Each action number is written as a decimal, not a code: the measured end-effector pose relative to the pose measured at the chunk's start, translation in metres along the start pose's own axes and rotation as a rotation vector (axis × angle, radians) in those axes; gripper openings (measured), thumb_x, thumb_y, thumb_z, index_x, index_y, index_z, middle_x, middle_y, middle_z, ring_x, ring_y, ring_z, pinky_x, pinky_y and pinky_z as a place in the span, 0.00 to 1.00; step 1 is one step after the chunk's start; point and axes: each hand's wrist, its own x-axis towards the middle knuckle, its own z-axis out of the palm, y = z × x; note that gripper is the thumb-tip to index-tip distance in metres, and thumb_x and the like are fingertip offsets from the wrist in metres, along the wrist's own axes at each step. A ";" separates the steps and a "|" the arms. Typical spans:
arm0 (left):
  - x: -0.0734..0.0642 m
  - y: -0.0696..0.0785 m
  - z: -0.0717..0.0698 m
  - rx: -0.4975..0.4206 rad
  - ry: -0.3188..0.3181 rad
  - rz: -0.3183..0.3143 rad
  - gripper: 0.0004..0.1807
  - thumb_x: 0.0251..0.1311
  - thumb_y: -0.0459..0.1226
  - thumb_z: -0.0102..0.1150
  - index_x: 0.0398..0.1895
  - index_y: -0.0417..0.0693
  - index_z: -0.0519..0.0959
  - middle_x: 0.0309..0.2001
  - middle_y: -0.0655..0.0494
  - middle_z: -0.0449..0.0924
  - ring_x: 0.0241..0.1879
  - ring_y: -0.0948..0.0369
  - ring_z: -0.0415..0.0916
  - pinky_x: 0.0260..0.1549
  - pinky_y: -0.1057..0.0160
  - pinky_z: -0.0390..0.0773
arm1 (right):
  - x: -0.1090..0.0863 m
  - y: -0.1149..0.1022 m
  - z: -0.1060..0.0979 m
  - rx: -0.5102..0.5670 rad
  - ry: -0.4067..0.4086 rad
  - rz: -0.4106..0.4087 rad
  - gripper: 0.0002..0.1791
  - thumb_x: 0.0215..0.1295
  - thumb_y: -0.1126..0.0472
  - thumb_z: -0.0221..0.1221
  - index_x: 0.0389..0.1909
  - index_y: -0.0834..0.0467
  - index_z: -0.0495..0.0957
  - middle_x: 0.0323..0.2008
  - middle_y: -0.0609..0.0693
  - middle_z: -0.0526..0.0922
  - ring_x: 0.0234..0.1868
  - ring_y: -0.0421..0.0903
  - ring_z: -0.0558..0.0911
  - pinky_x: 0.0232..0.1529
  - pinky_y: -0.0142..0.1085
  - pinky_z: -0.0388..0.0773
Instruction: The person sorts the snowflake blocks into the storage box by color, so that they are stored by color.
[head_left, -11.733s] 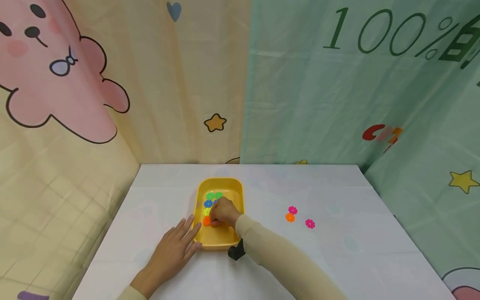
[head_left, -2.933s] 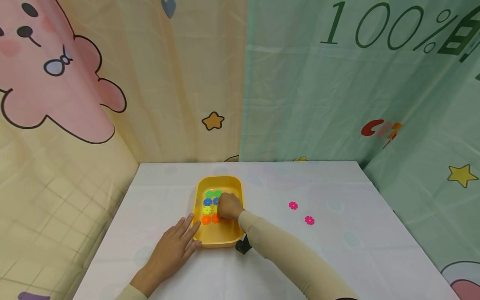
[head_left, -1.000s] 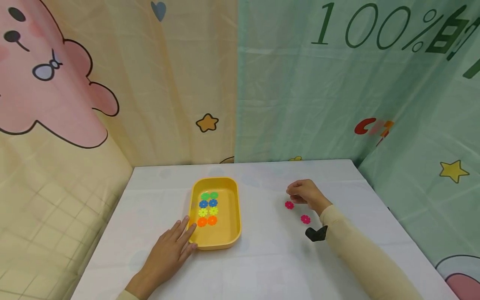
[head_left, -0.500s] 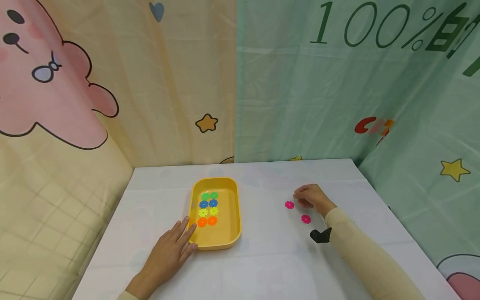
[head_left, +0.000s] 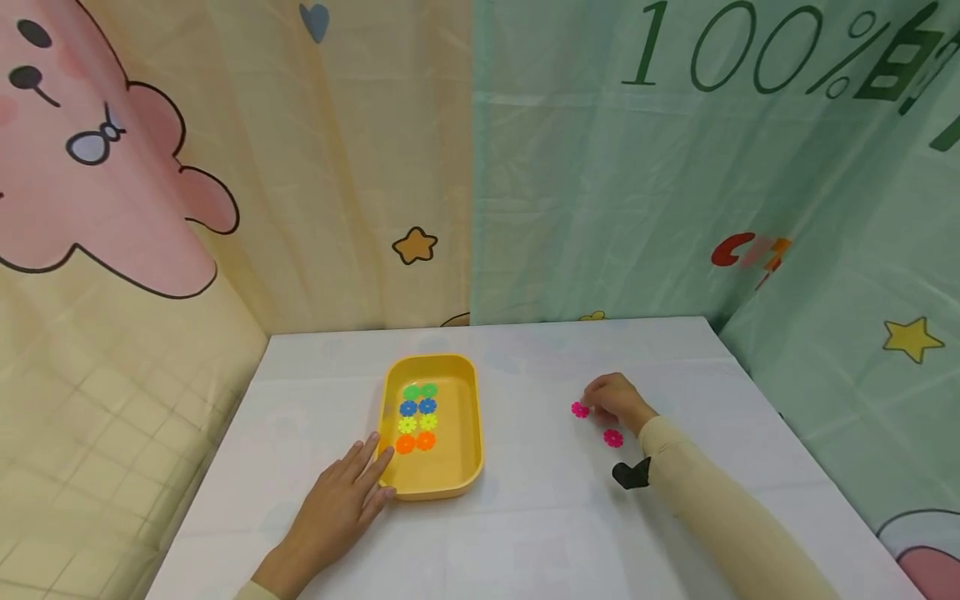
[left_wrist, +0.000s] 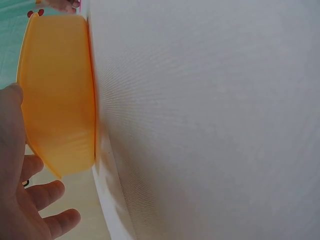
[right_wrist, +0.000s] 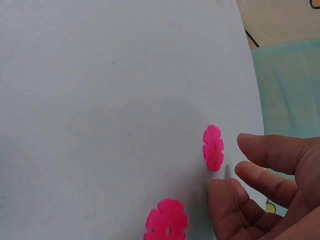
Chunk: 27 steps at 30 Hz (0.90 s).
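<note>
My left hand (head_left: 337, 500) lies with straight fingers against the near-left rim of a yellow tray (head_left: 459, 473); the left wrist view shows its fingers (left_wrist: 46, 194) spread by the tray wall (left_wrist: 60, 95). Inside, small flower-shaped discs stand in paired rows: green (head_left: 420, 392), blue (head_left: 417, 407), yellow (head_left: 417, 423) and orange (head_left: 416, 442). On the table to the right, my right hand (head_left: 618, 400) hovers beside the far pink flower-shaped disc (head_left: 580, 410). In the right wrist view, thumb and fingers (right_wrist: 267, 150) are bent and apart from that disc (right_wrist: 213, 148). A second pink disc (right_wrist: 166, 222) lies nearer me.
A white cloth covers the table (head_left: 525, 533). Printed curtains (head_left: 360, 167) hang behind and at both sides. A black piece (head_left: 632, 474) sticks out from the right sleeve (head_left: 720, 508) at the wrist.
The loose orange disc has gone from the table into the tray, completing no gap elsewhere visible. My right hand has moved from the tray to the pink discs, lately edging left. Left hand stays put.
</note>
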 end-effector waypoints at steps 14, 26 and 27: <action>0.000 0.002 -0.001 -0.001 -0.001 -0.003 0.33 0.72 0.54 0.56 0.74 0.51 0.70 0.79 0.48 0.58 0.74 0.44 0.62 0.65 0.38 0.69 | -0.002 -0.002 0.024 -0.229 0.080 -0.106 0.10 0.55 0.70 0.70 0.31 0.62 0.76 0.26 0.52 0.76 0.25 0.48 0.74 0.24 0.35 0.73; 0.000 0.000 0.001 0.009 0.044 0.025 0.33 0.70 0.54 0.59 0.73 0.50 0.72 0.77 0.46 0.61 0.73 0.44 0.65 0.63 0.38 0.71 | -0.006 -0.004 0.022 -0.169 0.060 -0.079 0.07 0.57 0.69 0.70 0.29 0.62 0.80 0.26 0.51 0.79 0.29 0.48 0.76 0.28 0.35 0.74; 0.000 0.000 0.001 0.006 0.042 0.025 0.33 0.70 0.54 0.59 0.73 0.50 0.72 0.78 0.47 0.61 0.73 0.44 0.65 0.63 0.38 0.71 | -0.006 -0.005 0.022 -0.153 0.056 -0.069 0.06 0.58 0.69 0.69 0.31 0.62 0.81 0.27 0.52 0.80 0.30 0.48 0.76 0.29 0.36 0.74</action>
